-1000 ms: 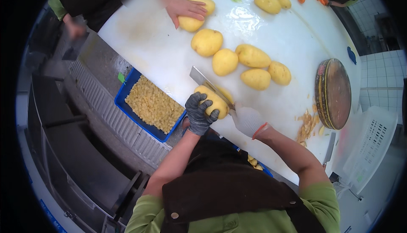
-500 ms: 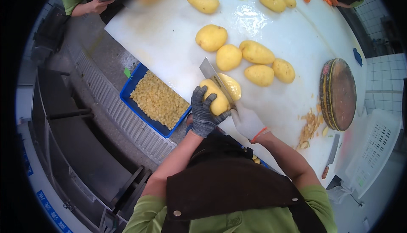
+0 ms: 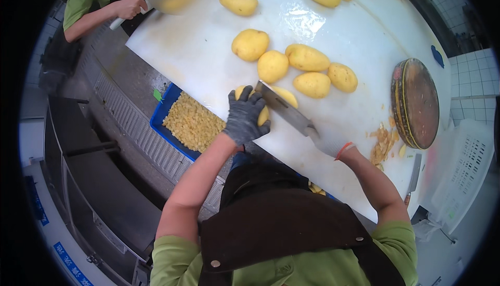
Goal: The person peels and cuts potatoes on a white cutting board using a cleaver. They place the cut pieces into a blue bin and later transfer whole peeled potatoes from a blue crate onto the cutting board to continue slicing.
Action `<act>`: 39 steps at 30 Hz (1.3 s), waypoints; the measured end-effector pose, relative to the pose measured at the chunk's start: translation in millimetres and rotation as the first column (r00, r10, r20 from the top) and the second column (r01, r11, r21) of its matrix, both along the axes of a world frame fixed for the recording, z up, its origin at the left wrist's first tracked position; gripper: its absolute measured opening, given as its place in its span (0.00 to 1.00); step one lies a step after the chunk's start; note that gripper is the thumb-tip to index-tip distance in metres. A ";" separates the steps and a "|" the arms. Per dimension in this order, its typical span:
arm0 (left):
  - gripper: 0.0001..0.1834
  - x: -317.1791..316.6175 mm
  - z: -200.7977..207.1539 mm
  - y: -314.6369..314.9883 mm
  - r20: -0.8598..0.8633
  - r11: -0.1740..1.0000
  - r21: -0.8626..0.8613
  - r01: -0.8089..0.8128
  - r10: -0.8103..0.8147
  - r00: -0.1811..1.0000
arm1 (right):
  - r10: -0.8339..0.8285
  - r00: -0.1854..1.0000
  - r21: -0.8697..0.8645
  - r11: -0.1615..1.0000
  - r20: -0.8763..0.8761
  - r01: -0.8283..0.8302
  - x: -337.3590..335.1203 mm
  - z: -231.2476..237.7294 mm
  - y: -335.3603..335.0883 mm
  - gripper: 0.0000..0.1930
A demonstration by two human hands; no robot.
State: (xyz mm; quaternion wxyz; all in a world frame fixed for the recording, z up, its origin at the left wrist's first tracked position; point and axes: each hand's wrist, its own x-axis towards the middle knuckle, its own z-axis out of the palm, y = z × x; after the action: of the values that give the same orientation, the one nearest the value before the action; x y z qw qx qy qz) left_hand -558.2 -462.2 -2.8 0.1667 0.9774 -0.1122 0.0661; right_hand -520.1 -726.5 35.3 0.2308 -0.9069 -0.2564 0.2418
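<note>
- Potato (image 3: pixel 264 116): near tabletop (image 3: pixel 200 59) edge, mostly hidden beneath gray-gloved left hand (image 3: pixel 245 115); fingers part-spread, curled over it.
- Cleaver (image 3: pixel 284 110): blade slants between potato and potato piece (image 3: pixel 286 97).
- White-gloved right hand (image 3: pixel 328 139): fingers closed round handle.
- Five whole potatoes (image 3: pixel 307 57) grouped beyond.
- Blue bin (image 3: pixel 157 121), diced pieces (image 3: pixel 191 123) inside, left.

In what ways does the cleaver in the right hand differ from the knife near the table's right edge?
The cleaver has a broad, squarish blade, while the knife has a narrower one. The cleaver is held in the gloved right hand; the knife lies untouched on the white table. The cleaver's handle is hidden by the hand, but the knife's brown handle shows. Both have grey metal blades.
</note>
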 end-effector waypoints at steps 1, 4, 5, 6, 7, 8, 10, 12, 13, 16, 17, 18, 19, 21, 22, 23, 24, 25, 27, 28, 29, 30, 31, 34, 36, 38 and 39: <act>0.32 7.9 10.0 -16.7 -0.123 0.994 0.081 -0.070 0.079 0.989 | -0.037 0.999 -0.015 0.999 0.011 0.037 0.2 -2.8 -5.5 0.13; 0.29 11.0 -11.8 -44.6 0.011 0.881 -0.320 -0.347 0.370 0.929 | -0.093 0.994 -0.019 0.995 0.051 0.094 -1.6 15.8 3.2 0.12; 0.27 7.9 -21.1 -40.6 0.043 0.840 -0.452 -0.301 0.357 0.933 | -0.106 0.992 0.004 0.994 0.065 0.106 -8.9 13.6 3.1 0.12; 0.26 1.2 -38.0 -26.9 0.075 0.782 -0.569 -0.253 0.356 0.931 | -0.110 0.991 0.032 0.994 0.077 0.108 -14.3 11.5 4.4 0.12; 0.25 -4.4 -48.2 -18.1 0.107 0.710 -0.676 -0.196 0.358 0.928 | -0.104 0.992 0.031 0.994 0.074 0.102 -16.0 9.5 3.6 0.13; 0.25 -12.4 -48.5 -16.4 0.137 0.753 -0.634 -0.178 0.335 0.932 | -0.105 0.992 0.029 0.994 0.067 0.103 -19.4 7.5 3.1 0.13; 0.24 -20.3 -50.1 -22.0 0.068 0.630 -0.746 -0.214 0.393 0.917 | -0.111 0.990 0.056 0.993 0.082 0.106 -24.4 9.5 4.8 0.14; 0.22 -22.9 -46.1 -22.4 0.108 0.627 -0.746 -0.226 0.448 0.887 | -0.118 0.985 0.111 0.988 0.125 0.104 -28.1 25.6 8.0 0.14; 0.22 -21.8 -48.0 -19.4 0.133 0.650 -0.732 -0.203 0.429 0.894 | -0.104 0.989 0.094 0.991 0.103 0.094 -28.7 32.4 9.1 0.13; 0.21 -18.7 -54.3 -11.6 0.203 0.696 -0.704 -0.145 0.392 0.897 | -0.045 0.997 0.025 0.999 0.061 0.043 -26.5 42.4 12.4 0.13; 0.21 -17.4 -56.3 -11.4 0.217 0.697 -0.705 -0.131 0.388 0.896 | -0.023 0.998 -0.014 1.000 0.059 0.024 -26.2 42.1 12.5 0.13; 0.20 -16.1 -58.2 -10.9 0.231 0.699 -0.705 -0.117 0.384 0.894 | -0.001 0.998 -0.053 0.999 0.056 0.004 -26.0 42.5 13.7 0.13; 0.21 -15.8 -60.0 -10.3 0.255 0.723 -0.682 -0.114 0.381 0.889 | -0.003 0.999 -0.072 0.997 0.053 0.007 -27.1 46.6 16.2 0.13; 0.22 -16.3 -64.0 -9.0 0.298 0.768 -0.631 -0.112 0.373 0.879 | -0.009 0.999 -0.112 0.994 0.042 0.014 -28.9 57.8 24.9 0.14; 0.24 -15.2 -66.5 -7.8 0.303 0.781 -0.614 -0.114 0.367 0.879 | 0.010 0.999 -0.127 0.992 0.036 -0.005 -27.6 54.7 28.6 0.14; 0.25 -13.9 -68.8 -7.8 0.328 0.791 -0.603 -0.101 0.361 0.873 | 0.027 0.999 -0.146 0.989 0.032 -0.022 -25.3 49.5 31.4 0.14; 0.25 -13.2 -71.4 -8.1 0.351 0.801 -0.593 -0.088 0.355 0.866 | 0.044 0.999 -0.164 0.986 0.027 -0.039 -23.1 43.8 34.8 0.14; 0.26 -13.0 -73.9 -8.9 0.374 0.810 -0.581 -0.076 0.349 0.859 | 0.050 0.999 -0.173 0.984 0.020 -0.046 -19.9 38.0 44.4 0.14; 0.28 -10.5 -77.7 -8.1 0.399 0.830 -0.555 -0.060 0.329 0.856 | 0.060 0.998 -0.181 0.982 0.013 -0.057 -11.3 25.7 72.1 0.14; 0.29 -11.5 -78.9 -8.1 0.408 0.840 -0.541 -0.054 0.317 0.856 | 0.033 0.999 -0.178 0.984 0.038 -0.026 -12.0 17.6 76.2 0.14; 0.30 -12.4 -75.5 -9.0 0.414 0.848 -0.527 -0.058 0.316 0.853 | 0.005 0.998 -0.175 0.985 0.063 0.006 -14.6 9.7 78.2 0.14; 0.32 -12.4 -72.2 -10.0 0.420 0.856 -0.514 -0.062 0.314 0.851 | -0.024 0.996 -0.172 0.984 0.089 0.039 -17.1 4.0 79.2 0.14; 0.33 -11.2 -69.1 -11.4 0.427 0.863 -0.501 -0.064 0.311 0.849 | -0.026 0.995 -0.154 0.987 0.094 0.040 -15.8 -0.6 80.0 0.13; 0.36 -11.0 -72.9 -9.3 0.429 0.864 -0.497 -0.084 0.328 0.842 | 0.033 0.997 -0.082 0.996 0.076 -0.027 -16.2 -4.1 83.2 0.13; 0.36 -12.4 -72.8 -5.9 0.422 0.849 -0.523 -0.078 0.337 0.842 | 0.086 0.996 -0.152 0.985 0.005 -0.084 -15.7 19.4 90.8 0.13; 0.36 -14.0 -71.2 -11.5 0.409 0.850 -0.520 -0.085 0.335 0.849 | 0.046 0.999 -0.134 0.990 0.015 -0.044 -16.6 17.2 90.0 0.13; 0.36 -13.4 -66.5 -16.2 0.364 0.866 -0.489 -0.101 0.308 0.879 | -0.023 0.998 -0.088 0.996 0.057 0.028 -22.1 2.2 79.6 0.12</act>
State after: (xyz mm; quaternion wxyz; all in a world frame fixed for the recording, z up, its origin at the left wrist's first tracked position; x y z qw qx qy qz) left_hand -571.6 -478.4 -69.3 0.3543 0.8777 -0.0207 0.3221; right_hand -542.1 -646.9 37.5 0.1859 -0.9259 -0.2401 0.2247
